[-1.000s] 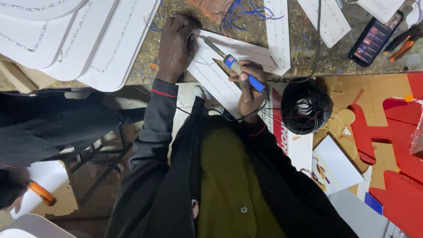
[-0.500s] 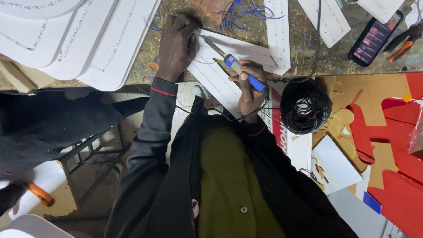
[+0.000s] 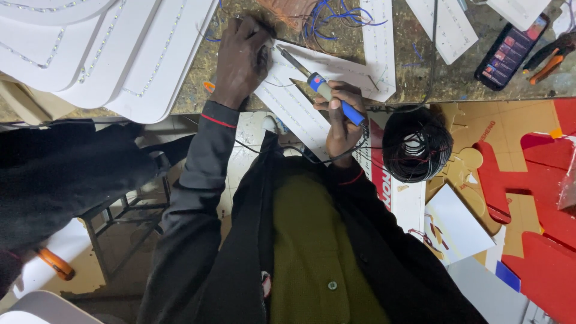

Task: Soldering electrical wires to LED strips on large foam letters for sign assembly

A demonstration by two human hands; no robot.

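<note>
The right hand has its fingers closed around a blue iron, tip on the white board at the bench edge. The left hand presses flat on the board's far left end, holding nothing. The soldering looks half done, I think; loose blue wires lie just beyond.

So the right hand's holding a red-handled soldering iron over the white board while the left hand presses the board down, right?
Not quite: the soldering iron in the right hand has a blue handle, not red, as the head view shows. The left hand does press on the white board.
</note>
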